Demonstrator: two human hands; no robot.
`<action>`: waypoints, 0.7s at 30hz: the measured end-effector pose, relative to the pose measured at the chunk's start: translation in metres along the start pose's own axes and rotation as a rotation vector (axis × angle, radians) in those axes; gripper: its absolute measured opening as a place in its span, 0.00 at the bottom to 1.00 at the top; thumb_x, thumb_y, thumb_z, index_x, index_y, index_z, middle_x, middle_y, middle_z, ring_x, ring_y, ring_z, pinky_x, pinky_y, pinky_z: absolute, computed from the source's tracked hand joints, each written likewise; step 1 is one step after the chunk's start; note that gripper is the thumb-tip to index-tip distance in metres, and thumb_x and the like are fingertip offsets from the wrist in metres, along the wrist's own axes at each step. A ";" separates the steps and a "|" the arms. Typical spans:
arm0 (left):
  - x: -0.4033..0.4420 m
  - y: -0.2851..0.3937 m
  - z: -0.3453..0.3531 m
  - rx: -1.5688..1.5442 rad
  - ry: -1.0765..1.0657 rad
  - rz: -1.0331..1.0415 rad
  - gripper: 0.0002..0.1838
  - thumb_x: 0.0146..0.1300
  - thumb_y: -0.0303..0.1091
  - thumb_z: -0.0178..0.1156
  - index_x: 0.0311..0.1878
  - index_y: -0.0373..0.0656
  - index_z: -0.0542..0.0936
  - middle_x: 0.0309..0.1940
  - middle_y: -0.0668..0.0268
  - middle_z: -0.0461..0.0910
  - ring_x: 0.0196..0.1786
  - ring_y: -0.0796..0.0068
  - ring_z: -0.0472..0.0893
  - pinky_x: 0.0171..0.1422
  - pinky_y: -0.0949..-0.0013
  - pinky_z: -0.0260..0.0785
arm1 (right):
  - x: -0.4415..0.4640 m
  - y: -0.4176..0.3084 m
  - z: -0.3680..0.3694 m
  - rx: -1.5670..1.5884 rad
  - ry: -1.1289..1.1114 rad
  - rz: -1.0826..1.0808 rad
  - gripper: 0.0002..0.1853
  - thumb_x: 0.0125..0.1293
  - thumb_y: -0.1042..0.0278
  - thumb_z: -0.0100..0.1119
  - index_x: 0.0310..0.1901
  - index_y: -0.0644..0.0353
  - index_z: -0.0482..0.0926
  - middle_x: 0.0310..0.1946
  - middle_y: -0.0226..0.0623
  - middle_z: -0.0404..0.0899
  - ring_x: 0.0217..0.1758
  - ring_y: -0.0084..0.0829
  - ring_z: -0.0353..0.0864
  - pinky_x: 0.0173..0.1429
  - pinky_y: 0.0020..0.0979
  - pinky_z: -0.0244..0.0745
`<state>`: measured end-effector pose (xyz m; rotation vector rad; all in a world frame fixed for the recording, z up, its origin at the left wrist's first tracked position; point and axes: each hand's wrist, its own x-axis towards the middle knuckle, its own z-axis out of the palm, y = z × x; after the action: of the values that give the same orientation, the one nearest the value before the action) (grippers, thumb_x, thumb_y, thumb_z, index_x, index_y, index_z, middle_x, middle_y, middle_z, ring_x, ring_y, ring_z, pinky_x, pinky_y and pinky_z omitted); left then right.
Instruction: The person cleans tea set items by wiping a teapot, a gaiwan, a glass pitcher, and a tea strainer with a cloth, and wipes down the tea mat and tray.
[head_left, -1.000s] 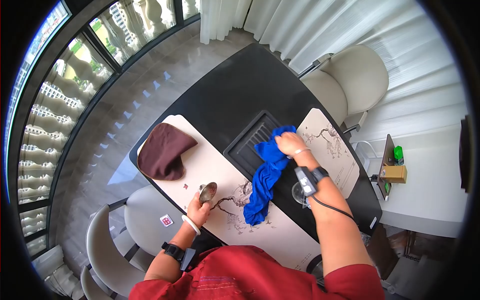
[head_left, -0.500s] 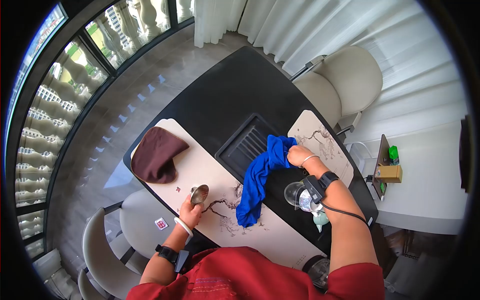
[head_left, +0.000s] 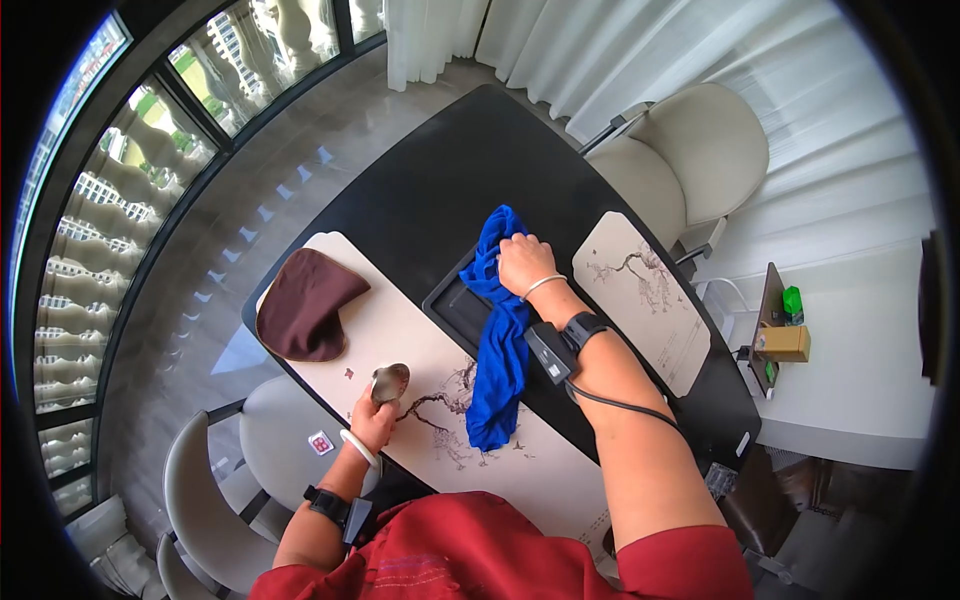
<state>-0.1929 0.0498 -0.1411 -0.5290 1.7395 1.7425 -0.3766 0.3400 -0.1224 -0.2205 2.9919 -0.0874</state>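
Note:
My left hand (head_left: 373, 424) is closed around a small round cup-like piece (head_left: 391, 383), metallic grey-brown, tilted above the pale mat; its exact kind is unclear. My right hand (head_left: 527, 263) grips the upper part of a blue cloth (head_left: 497, 372). The cloth drapes down across the dark ribbed tray (head_left: 447, 302) and onto the pale mat with the branch print (head_left: 430, 440). A folded brown cloth (head_left: 309, 308) with a light edge lies on the far left of that mat, apart from both hands.
A second printed mat (head_left: 645, 300) lies on the right of the black table (head_left: 440, 170). Chairs stand at the far right (head_left: 700, 155) and left (head_left: 200, 485). A side counter holds a tan box (head_left: 783, 343) and a green item (head_left: 792, 303). White curtains hang behind.
My right hand has moved left and away from me, carrying the blue cloth's upper end over the tray. The left hand shifts slightly left with the cup-like piece. My right arm now hides the glassware.

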 end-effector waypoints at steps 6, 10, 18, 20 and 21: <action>0.002 -0.005 -0.002 0.002 0.003 0.037 0.13 0.58 0.31 0.51 0.48 0.42 0.69 0.19 0.70 0.69 0.16 0.81 0.69 0.14 0.75 0.60 | -0.038 0.027 -0.004 -0.049 -0.197 0.143 0.15 0.57 0.62 0.47 0.36 0.60 0.82 0.38 0.48 0.81 0.46 0.50 0.78 0.50 0.49 0.71; -0.001 0.003 -0.002 0.014 -0.001 -0.011 0.14 0.58 0.31 0.50 0.48 0.43 0.69 0.19 0.70 0.69 0.16 0.81 0.68 0.15 0.75 0.60 | -0.014 0.000 0.022 0.190 0.167 0.018 0.15 0.58 0.63 0.50 0.39 0.65 0.78 0.38 0.51 0.79 0.45 0.51 0.77 0.51 0.49 0.72; 0.001 0.002 -0.003 -0.033 -0.024 -0.008 0.14 0.58 0.32 0.51 0.48 0.43 0.70 0.19 0.71 0.68 0.15 0.81 0.67 0.14 0.75 0.58 | -0.010 0.010 -0.012 0.007 -0.110 0.089 0.13 0.58 0.58 0.52 0.36 0.57 0.82 0.39 0.43 0.81 0.46 0.43 0.79 0.50 0.46 0.72; 0.000 0.002 -0.003 0.018 -0.022 0.035 0.13 0.58 0.32 0.51 0.47 0.43 0.70 0.18 0.71 0.68 0.15 0.81 0.67 0.14 0.75 0.59 | -0.024 0.021 -0.026 -0.150 -0.325 0.146 0.14 0.57 0.57 0.51 0.36 0.56 0.82 0.38 0.44 0.82 0.45 0.44 0.80 0.49 0.46 0.73; 0.001 0.001 -0.003 0.017 -0.015 0.035 0.13 0.58 0.33 0.51 0.46 0.43 0.70 0.18 0.70 0.68 0.15 0.81 0.68 0.14 0.75 0.59 | -0.034 0.034 -0.026 -0.141 -0.359 0.196 0.16 0.58 0.57 0.50 0.36 0.58 0.82 0.38 0.47 0.81 0.44 0.46 0.80 0.49 0.45 0.73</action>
<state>-0.1943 0.0468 -0.1413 -0.4794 1.7613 1.7501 -0.3523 0.3795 -0.0947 0.0411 2.6446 0.1662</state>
